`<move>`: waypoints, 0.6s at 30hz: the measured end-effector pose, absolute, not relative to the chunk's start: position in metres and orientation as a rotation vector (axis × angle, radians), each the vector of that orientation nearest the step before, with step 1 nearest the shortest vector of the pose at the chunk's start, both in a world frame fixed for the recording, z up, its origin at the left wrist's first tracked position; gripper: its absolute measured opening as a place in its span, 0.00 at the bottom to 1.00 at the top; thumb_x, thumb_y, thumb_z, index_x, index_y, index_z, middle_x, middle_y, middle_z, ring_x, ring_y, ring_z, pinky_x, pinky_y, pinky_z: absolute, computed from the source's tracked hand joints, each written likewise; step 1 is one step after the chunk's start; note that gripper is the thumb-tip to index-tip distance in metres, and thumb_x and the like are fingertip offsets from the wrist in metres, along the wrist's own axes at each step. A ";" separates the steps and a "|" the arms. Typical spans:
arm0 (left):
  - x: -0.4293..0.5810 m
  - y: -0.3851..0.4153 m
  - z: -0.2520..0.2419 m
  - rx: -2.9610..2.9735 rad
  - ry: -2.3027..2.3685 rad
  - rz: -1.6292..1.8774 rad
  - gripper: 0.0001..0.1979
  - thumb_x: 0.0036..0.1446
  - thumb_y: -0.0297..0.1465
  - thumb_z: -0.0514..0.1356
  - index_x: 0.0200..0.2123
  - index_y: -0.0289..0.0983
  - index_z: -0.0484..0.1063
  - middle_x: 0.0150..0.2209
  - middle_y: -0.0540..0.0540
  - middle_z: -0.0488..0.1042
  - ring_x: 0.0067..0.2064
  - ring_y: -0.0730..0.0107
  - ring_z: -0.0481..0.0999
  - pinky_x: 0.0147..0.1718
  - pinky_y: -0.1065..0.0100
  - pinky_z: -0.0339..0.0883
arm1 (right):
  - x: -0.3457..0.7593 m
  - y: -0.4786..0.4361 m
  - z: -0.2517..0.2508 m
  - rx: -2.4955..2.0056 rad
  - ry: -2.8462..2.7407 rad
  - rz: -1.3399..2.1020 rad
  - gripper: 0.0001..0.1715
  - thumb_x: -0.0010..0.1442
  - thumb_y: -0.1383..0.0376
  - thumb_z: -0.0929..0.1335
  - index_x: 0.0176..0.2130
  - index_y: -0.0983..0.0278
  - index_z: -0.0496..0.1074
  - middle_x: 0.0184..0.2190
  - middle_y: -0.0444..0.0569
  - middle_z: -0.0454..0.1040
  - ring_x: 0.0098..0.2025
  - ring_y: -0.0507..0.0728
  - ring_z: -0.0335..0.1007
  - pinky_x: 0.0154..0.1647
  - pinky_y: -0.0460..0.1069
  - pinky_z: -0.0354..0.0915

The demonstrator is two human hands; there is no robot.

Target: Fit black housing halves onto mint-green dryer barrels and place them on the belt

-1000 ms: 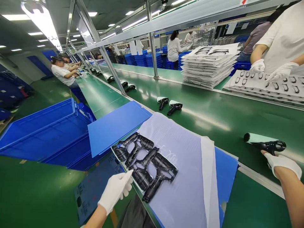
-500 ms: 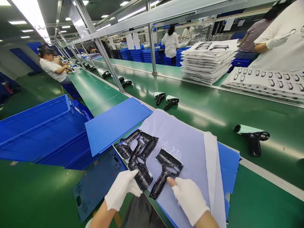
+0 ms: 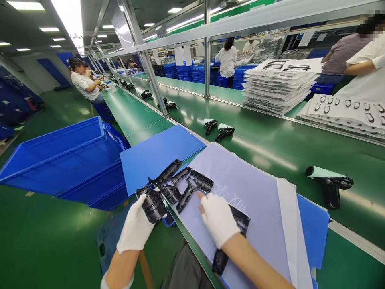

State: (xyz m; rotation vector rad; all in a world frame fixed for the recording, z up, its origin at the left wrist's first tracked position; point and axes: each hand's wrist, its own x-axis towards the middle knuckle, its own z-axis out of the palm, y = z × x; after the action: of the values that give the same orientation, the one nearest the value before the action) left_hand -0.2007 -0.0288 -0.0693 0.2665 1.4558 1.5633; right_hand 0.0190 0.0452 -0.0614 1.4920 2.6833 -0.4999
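Note:
Both my hands wear white gloves. My left hand (image 3: pixel 136 228) grips a black plastic gun-shaped housing half (image 3: pixel 155 196) and holds it tilted off the near edge of the bench. My right hand (image 3: pixel 217 218) is closed over another black housing half (image 3: pixel 231 237), which lies on a pale lavender sheet (image 3: pixel 249 192). Two more black housing halves (image 3: pixel 188 184) lie on the sheet just beyond my fingers. A finished black scanner with a pale green top (image 3: pixel 329 182) rests on the green conveyor belt (image 3: pixel 285 148) to the right.
A blue corrugated board (image 3: pixel 156 154) lies left of the sheet, with stacked blue crates (image 3: pixel 60 160) beyond it. Two more scanners (image 3: pixel 218 128) sit further up the belt. Stacks of white trays (image 3: pixel 276 86) stand across the belt, where other people work.
My left hand has lifted one housing half off the pile toward the bench edge. My right hand has slid its housing half nearer to me, and the view has shifted slightly.

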 end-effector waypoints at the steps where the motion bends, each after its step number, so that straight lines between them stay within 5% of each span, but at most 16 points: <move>1: -0.200 -0.028 -0.067 0.261 1.432 1.575 0.16 0.56 0.40 0.64 0.44 0.37 0.76 0.37 0.43 0.82 0.39 0.52 0.82 0.34 0.57 0.80 | 0.002 0.055 -0.063 1.461 2.697 -0.538 0.26 0.66 0.65 0.63 0.63 0.59 0.64 0.43 0.56 0.78 0.44 0.65 0.76 0.42 0.57 0.69; 3: -0.200 -0.028 -0.063 0.242 1.375 1.587 0.18 0.57 0.42 0.63 0.46 0.36 0.75 0.36 0.42 0.81 0.36 0.54 0.82 0.31 0.57 0.80 | -0.028 0.070 -0.070 1.448 2.671 -0.613 0.30 0.67 0.60 0.64 0.66 0.59 0.60 0.41 0.56 0.79 0.41 0.66 0.78 0.38 0.57 0.70; 7: -0.205 -0.033 -0.060 0.192 1.307 1.627 0.20 0.57 0.42 0.63 0.49 0.36 0.74 0.36 0.42 0.81 0.32 0.56 0.82 0.27 0.60 0.79 | -0.051 0.075 -0.080 1.569 2.571 -0.707 0.27 0.65 0.52 0.64 0.56 0.67 0.69 0.36 0.60 0.79 0.38 0.68 0.79 0.34 0.56 0.70; 13: -0.210 -0.030 -0.061 0.201 1.218 1.647 0.20 0.58 0.42 0.62 0.49 0.35 0.74 0.36 0.43 0.81 0.30 0.58 0.81 0.28 0.60 0.79 | 0.004 0.040 -0.080 1.783 2.752 -0.716 0.20 0.62 0.70 0.59 0.52 0.60 0.69 0.41 0.53 0.75 0.38 0.60 0.76 0.38 0.54 0.70; 18: -0.183 -0.012 -0.057 0.254 1.143 1.584 0.24 0.59 0.43 0.61 0.54 0.35 0.72 0.35 0.42 0.81 0.31 0.56 0.82 0.31 0.56 0.79 | 0.081 0.008 -0.104 1.931 3.099 -0.618 0.16 0.59 0.71 0.60 0.44 0.58 0.70 0.46 0.54 0.74 0.49 0.63 0.72 0.47 0.59 0.70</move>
State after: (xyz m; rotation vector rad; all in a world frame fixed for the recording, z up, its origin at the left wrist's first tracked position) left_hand -0.1830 -0.0125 -0.0569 0.2536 1.1426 1.5838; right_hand 0.0807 0.0084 -0.1045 1.9310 3.0988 -0.6183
